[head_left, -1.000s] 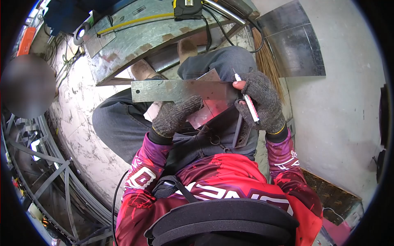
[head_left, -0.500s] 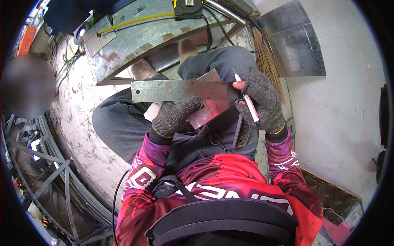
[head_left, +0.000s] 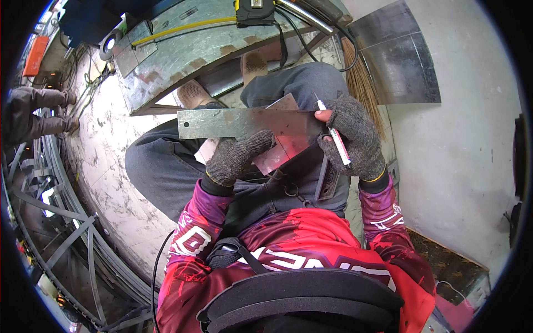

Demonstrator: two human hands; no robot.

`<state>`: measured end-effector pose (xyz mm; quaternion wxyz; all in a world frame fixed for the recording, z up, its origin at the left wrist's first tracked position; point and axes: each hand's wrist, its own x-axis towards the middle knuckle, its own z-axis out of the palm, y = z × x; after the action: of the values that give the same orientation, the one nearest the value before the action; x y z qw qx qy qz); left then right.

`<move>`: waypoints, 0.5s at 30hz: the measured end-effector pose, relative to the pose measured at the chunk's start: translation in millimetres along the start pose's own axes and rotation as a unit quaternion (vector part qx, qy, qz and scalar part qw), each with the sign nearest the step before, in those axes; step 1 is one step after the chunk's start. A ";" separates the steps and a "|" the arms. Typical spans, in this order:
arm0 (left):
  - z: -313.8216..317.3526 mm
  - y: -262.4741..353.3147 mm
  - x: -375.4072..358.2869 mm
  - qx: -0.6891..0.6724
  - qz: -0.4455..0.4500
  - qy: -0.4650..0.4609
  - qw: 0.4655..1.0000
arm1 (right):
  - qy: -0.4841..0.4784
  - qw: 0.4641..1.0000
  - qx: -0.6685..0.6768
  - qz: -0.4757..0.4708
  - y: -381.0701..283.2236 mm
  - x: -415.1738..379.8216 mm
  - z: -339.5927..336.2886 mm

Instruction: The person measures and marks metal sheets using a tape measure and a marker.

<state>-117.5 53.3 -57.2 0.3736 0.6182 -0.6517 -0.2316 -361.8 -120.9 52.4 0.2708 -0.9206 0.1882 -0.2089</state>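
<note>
In the head view, a steel try square (head_left: 222,123) lies across a small sheet metal piece (head_left: 284,151) above my lap; its dark handle (head_left: 327,180) points down toward me. My left hand (head_left: 239,155), in a grey fingerless glove, is closed at the blade's lower edge, pressing the square and the sheet together; its fingertips underneath are hidden. A white and red marker (head_left: 339,147) with a thin tip rests in my right hand (head_left: 355,136), also gloved. That hand's thumb is beside the square's right end.
A metal-topped bench (head_left: 183,55) stands ahead, with a tape measure (head_left: 255,12) extended across it. Dark sheet panels (head_left: 397,55) and a broom (head_left: 355,83) lean by the right wall. Metal bars and frames (head_left: 83,233) lie at left, near another person's legs (head_left: 44,114).
Both my hands, the square and the marker stay almost still. At the far left, another person's legs now show where a blurred round patch was.
</note>
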 end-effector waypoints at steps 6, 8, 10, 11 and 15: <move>-4.0 2.9 -0.4 -0.002 0.006 -0.009 1.000 | 0.006 0.999 0.034 0.029 -0.1 2.8 -1.6; -3.0 2.9 -2.1 -0.005 0.005 -0.005 1.000 | 0.027 0.999 0.041 0.019 2.1 5.0 -0.1; -2.7 2.7 -2.4 -0.008 0.004 0.000 1.000 | 0.049 0.998 0.048 0.016 -1.5 9.5 -0.2; -3.1 2.6 -1.8 0.002 0.011 -0.001 1.000 | 0.070 0.996 0.055 0.012 -4.1 12.7 -1.2; -1.5 4.0 -1.1 0.001 -0.002 -0.004 1.000 | 0.010 0.985 0.156 0.074 -16.7 32.1 -13.5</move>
<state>-118.9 55.2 -53.5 0.3699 0.6189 -0.6522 -0.2338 -337.5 -128.2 81.4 0.4237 -0.8485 0.2240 -0.2244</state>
